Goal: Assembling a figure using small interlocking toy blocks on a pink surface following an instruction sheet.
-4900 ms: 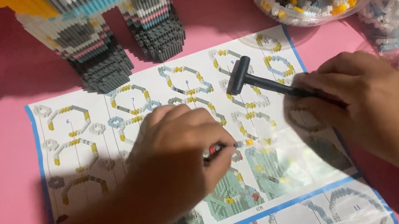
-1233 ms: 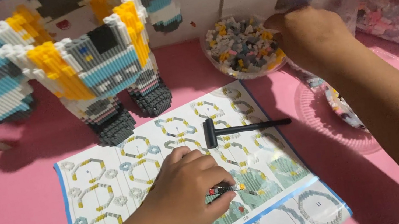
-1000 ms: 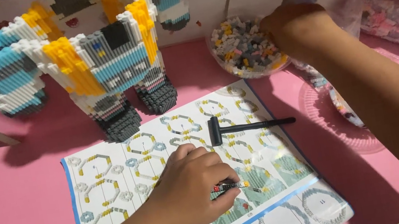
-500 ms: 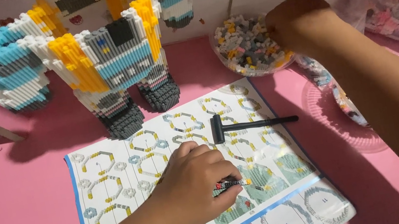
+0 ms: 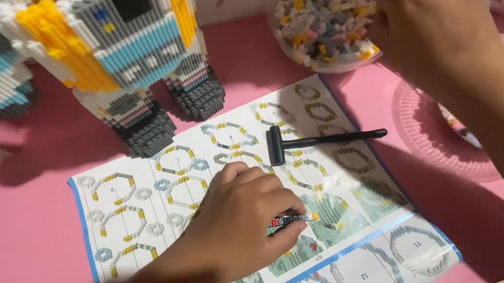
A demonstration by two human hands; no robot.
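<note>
On the sheet (image 5: 138, 203) — left hand (image 5: 245, 219), bricks (image 5: 290, 220)

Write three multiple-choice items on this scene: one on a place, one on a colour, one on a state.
1. Where does the small black hammer lie?
A. on the instruction sheet
B. in the bowl of bricks
C. in the right hand

2. What colour is the table top?
A. green
B. white
C. pink

3. What is the left hand doing?
A. resting empty beside the sheet
B. pressing a small brick piece to the sheet
C. lifting the brick robot model

Answers: 1 A, the hammer lies flat on the paper, untouched. 2 C, pink shows all round the sheet. 3 B, its fingers hold the piece down, while the right hand is at the bowl.
</note>
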